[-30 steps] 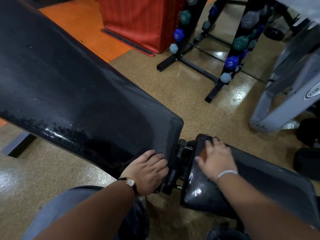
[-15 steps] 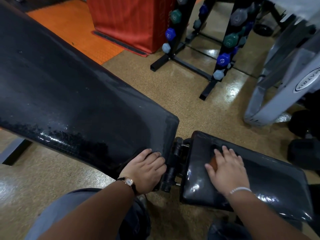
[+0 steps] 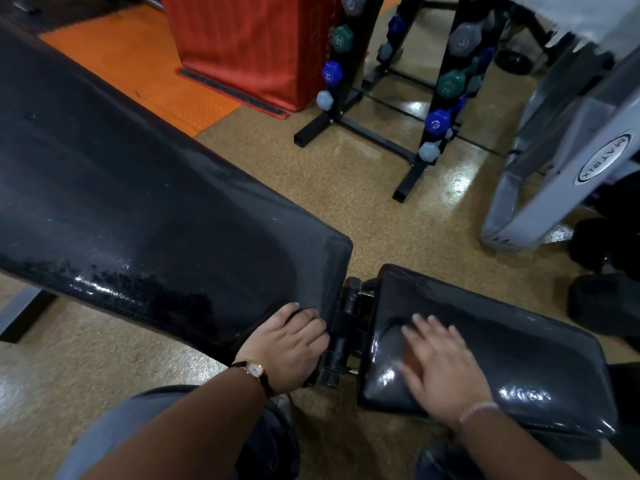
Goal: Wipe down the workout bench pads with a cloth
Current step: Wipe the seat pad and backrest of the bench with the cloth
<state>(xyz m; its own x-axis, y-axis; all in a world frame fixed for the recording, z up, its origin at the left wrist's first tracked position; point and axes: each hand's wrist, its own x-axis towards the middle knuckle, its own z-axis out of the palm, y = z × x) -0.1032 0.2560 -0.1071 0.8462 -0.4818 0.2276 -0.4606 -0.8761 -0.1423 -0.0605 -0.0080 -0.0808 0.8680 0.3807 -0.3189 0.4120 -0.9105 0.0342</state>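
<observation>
Lengthwise, the back pad (image 3: 138,209) runs upper-left from the seat pad (image 3: 526,344).

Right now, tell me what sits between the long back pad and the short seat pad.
Head view: the bench's black metal hinge fills the gap between back pad and seat pad, just beside the left hand.

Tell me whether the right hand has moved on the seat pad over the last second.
Yes. The right hand has slid from the far edge of the seat pad toward its near edge, staying at the hinge end.
</observation>
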